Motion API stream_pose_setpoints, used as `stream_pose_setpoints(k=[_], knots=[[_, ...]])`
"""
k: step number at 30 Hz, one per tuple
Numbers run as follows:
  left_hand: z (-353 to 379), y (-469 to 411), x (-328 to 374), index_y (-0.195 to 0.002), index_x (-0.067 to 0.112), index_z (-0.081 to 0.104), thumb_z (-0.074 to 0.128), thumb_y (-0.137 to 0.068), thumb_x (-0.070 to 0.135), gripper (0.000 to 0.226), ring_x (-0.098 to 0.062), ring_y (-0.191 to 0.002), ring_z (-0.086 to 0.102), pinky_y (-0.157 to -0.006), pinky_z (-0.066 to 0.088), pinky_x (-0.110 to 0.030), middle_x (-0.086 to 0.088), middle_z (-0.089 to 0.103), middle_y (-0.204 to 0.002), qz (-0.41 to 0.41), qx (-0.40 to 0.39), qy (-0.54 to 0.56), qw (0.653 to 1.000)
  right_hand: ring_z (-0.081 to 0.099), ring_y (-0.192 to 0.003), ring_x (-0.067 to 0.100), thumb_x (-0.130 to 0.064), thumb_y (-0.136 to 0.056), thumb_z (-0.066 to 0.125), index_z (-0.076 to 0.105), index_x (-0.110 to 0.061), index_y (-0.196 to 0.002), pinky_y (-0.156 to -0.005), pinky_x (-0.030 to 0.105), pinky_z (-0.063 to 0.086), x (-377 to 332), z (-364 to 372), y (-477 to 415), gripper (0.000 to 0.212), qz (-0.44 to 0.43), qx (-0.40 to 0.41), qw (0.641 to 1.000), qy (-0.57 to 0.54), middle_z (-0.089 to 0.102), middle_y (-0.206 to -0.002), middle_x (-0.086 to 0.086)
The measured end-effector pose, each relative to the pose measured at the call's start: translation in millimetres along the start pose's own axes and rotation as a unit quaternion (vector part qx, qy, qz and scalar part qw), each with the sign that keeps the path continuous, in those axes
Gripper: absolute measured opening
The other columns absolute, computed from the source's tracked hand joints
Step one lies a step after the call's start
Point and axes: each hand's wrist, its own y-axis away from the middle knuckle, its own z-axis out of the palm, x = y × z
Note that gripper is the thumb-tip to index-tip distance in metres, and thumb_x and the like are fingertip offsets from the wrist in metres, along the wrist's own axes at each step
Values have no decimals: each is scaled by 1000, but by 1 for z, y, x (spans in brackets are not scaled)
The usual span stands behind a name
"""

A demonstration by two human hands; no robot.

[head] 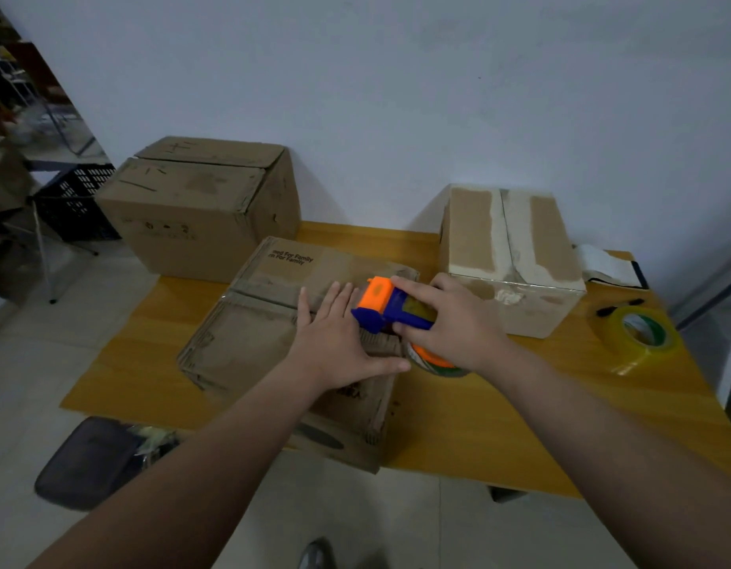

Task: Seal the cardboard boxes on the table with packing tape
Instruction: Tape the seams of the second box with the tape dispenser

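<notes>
Three boxes point(199, 207) point(513, 256) point(249, 342), one spare tape roll point(626, 357). Left hand point(339, 338), fingers point(335, 299) flat, on nearest box point(249, 342); right hand point(458, 322) grips dispenser point(380, 305).

Left grip point(339, 336) is down flat, fingers straight, pressing on the top flaps of the middle cardboard box point(253, 334) on the yellow worktop point(458, 425). Right grip point(458, 322) is curled round the orange-and-blue tape dispenser point(382, 308), and the dispenser's head sits on the box's top at its right edge, just beside the left fingertips. At far left a larger cardboard box point(199, 207) stands with its flaps closed. At far right, against the wall, a smaller box point(515, 260) shows pale strips of old tape. A loose roll of clear tape point(643, 338) lies at the right, well apart from both hands.
</notes>
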Motion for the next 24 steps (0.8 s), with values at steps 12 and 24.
stream_pose_setpoints(k=[12,24], knots=[[7,-4,15,-151,22,7,13,-46,99,130,-22,-145,-1,-105,-19,-56,-8,7,-158,-58,-4,-24,998,49,-82,12,-63,-81,55,28,-50,-141,-66,27,46,2,-6,2,68,15,-20,999,-26,43,-100,-4],[2,-9,11,-150,13,1,28,-66,87,115,-18,-144,-8,-108,-16,-54,-6,-2,-158,-61,-26,-45,997,47,-93,6,-45,-80,69,35,-49,-138,-74,22,45,54,-52,61,68,-1,-61,998,-32,43,-109,-13]])
